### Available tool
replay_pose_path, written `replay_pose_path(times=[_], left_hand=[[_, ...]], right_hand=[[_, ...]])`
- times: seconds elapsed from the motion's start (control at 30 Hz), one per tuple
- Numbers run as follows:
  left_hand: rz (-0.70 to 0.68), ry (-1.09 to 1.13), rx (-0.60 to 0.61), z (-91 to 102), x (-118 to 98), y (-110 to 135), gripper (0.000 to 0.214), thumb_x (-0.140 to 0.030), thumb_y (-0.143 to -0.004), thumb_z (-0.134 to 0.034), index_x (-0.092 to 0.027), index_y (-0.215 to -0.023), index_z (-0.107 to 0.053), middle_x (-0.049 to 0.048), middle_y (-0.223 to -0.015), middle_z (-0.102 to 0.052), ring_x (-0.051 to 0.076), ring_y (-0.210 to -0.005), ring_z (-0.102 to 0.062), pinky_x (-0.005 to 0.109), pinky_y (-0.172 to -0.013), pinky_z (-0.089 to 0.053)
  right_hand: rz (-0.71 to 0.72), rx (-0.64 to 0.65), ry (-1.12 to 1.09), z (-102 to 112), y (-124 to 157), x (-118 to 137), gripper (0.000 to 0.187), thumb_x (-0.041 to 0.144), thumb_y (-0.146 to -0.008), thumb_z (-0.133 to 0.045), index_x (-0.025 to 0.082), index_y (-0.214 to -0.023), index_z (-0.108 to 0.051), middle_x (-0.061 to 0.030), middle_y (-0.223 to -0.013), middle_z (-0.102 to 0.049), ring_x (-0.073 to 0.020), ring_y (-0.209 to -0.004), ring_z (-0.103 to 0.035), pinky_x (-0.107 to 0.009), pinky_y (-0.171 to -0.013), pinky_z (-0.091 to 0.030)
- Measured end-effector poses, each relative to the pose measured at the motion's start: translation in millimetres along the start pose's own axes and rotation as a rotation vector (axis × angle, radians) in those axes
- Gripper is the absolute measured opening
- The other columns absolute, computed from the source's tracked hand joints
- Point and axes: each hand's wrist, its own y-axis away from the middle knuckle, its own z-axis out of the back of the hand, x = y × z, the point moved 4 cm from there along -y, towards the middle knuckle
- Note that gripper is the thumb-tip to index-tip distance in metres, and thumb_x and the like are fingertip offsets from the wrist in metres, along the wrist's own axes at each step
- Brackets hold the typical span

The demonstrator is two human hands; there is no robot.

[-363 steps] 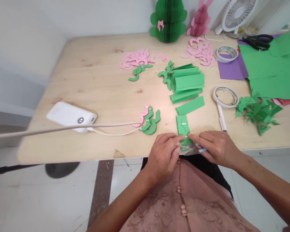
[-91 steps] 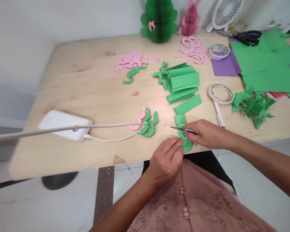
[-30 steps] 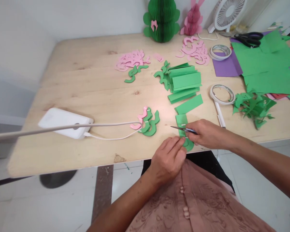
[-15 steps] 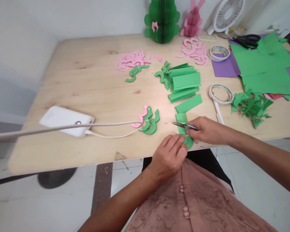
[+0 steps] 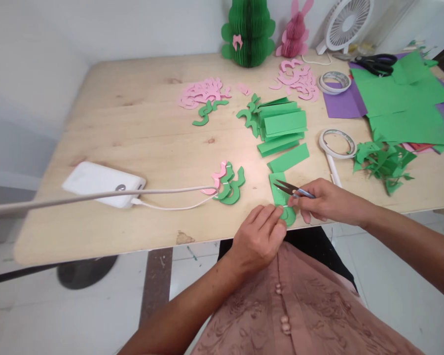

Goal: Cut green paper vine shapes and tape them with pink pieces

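Note:
At the table's front edge, my left hand [image 5: 261, 234] is closed, its fingertips on a green paper strip [image 5: 277, 183] whose near end carries a curved paper piece [image 5: 289, 216]. My right hand [image 5: 320, 199] is wrapped round small scissors [image 5: 294, 189]. Their dark blades are parted and point left over the strip; whether they touch it I cannot tell. Just beyond lies a folded green strip [image 5: 288, 158], with a stack of folded green strips [image 5: 284, 123] behind it. Wavy green cutouts [image 5: 234, 191] and a pink cutout [image 5: 219, 172] rest to the left.
A white power bank [image 5: 101, 183] with a cable lies left, and a pale rod [image 5: 96, 195] crosses above it. Tape rolls [image 5: 338, 144], green scraps [image 5: 387, 162] and green sheets [image 5: 407, 108] are on the right. Pink cutouts [image 5: 203, 92] and a green honeycomb figure [image 5: 248, 34] stand farther back.
My right hand has shifted slightly right with the scissors, and their blades have parted wider. My left hand has stayed in place on the paper.

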Motion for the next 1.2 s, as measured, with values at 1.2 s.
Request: replay_pose_path(times=[1.2], left_hand=[[0.107,0.217,-0.067,5.0,4,3,0.016,-0.004,-0.083,-0.047,-0.015,-0.094,-0.053,0.0130,-0.103,-0.068,0.024,-0.104,-0.060,0.041,-0.088,-0.054]], right_hand=[[0.338,-0.345,0.506,-29,28,-24,0.044,0.017,-0.085,-0.046,0.024,-0.125,-0.063,-0.0076,-0.111,-0.073,-0.0281,-0.096,-0.070,-0.040,-0.080,-0.055]])
